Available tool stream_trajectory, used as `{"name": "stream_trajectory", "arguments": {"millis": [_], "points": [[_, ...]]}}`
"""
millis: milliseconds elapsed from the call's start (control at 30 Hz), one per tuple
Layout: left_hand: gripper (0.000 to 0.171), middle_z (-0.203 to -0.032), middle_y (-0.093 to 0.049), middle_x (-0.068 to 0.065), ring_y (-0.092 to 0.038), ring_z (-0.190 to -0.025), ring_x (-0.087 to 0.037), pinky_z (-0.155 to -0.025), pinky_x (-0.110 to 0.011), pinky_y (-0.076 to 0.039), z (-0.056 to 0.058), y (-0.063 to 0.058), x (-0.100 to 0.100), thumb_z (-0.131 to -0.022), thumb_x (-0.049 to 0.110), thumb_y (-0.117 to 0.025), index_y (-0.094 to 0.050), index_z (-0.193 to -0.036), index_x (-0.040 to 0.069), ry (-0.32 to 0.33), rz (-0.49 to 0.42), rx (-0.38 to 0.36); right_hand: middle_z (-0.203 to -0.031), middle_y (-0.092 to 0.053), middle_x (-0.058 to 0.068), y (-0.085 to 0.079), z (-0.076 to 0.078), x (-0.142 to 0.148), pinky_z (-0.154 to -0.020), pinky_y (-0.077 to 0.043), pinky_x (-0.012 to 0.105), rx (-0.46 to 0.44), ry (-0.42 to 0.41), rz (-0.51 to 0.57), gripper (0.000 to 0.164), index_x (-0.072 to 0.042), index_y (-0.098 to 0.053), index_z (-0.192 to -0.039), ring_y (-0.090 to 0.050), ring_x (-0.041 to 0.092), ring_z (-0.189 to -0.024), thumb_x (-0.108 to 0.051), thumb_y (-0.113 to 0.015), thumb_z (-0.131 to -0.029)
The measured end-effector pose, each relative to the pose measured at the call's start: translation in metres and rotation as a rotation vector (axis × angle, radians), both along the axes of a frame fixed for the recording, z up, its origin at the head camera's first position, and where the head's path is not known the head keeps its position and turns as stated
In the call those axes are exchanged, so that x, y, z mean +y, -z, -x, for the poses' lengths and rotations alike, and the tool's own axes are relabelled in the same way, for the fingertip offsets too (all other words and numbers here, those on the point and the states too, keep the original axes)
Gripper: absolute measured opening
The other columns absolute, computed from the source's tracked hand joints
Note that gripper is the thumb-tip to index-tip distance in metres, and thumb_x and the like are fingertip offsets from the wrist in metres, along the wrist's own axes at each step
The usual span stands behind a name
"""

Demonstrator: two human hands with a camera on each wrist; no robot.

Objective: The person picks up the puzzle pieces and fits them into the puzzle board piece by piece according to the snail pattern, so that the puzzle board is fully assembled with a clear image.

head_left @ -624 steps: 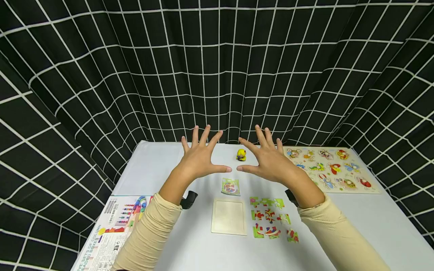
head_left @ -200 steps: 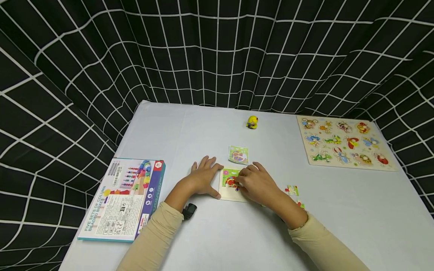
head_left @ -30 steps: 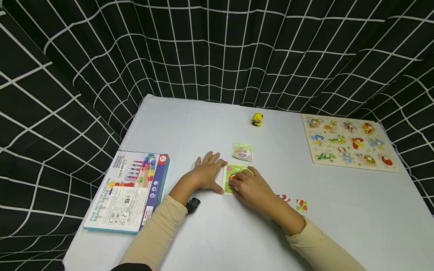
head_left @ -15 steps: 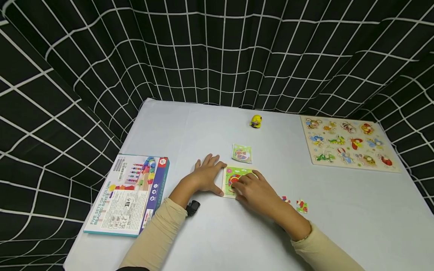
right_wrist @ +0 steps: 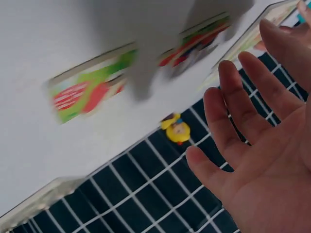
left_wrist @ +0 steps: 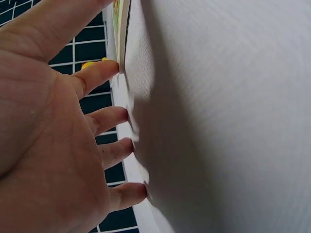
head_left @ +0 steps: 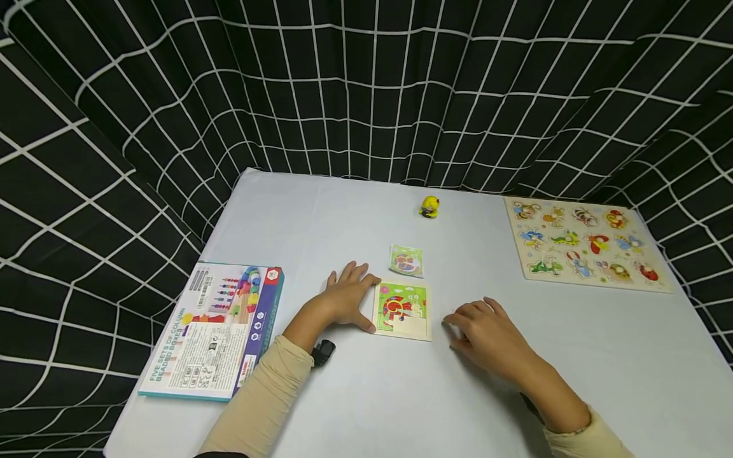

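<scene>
Fingers spread, the left hand (head_left: 346, 302) braced the left edge of the puzzle tray (head_left: 413, 326) on the table (head_left: 366, 407). The right hand (head_left: 487, 334), loosely curved, empty, hovered by two loose pieces (right_wrist: 86, 96), best pinched edgewise

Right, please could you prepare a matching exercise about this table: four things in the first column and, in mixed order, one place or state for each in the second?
Things:
1. Left hand
2. Puzzle tray
3. Yellow toy figure
4. Board with bug pictures

Places or states:
A. Just beyond the small picture card
B. Partly filled, with bare space at its near right
C. On the far right
D. Touching the tray's left edge

Right pairs: 1-D, 2-B, 3-A, 4-C
</scene>
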State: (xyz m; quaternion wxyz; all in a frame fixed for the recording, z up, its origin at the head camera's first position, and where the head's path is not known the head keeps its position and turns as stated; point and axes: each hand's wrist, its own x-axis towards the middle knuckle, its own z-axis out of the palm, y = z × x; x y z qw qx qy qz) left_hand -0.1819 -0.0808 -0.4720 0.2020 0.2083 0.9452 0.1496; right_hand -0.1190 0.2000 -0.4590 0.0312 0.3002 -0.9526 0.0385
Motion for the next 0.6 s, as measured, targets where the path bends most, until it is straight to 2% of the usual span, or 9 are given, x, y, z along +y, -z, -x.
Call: {"name": "stream_trajectory", "arguments": {"millis": [300,600], "points": [[0.096,-0.151,-0.01,-0.007,0.001,-0.138,-0.03,-0.104,-0.06,-0.008,-0.001,0.001,-0.001,-0.057,0.051,-0.08,-0.033,-0.137,0.025,-0.02,-0.002,-0.015,-0.092,-0.063,-0.002,0.002,-0.007,0.017,-0.093,-0.032,0.054,-0.013,0.01,0.015,0.03,-0.017,-0.069,-0.095,-0.057,0.021,-0.094,-0.017,-0.078,-0.066],[0.095,-0.151,-0.011,-0.007,0.001,-0.138,-0.03,-0.104,-0.06,-0.008,-0.002,-0.001,0.002,-0.057,0.049,-0.08,-0.034,-0.137,0.025,-0.012,-0.01,-0.01,-0.094,-0.064,-0.001,0.006,-0.009,0.024,-0.093,-0.034,0.054,-0.027,0.009,0.016,0.028,-0.017,-0.068,-0.096,-0.058,0.023,-0.095,-0.014,-0.076,-0.07]]}}
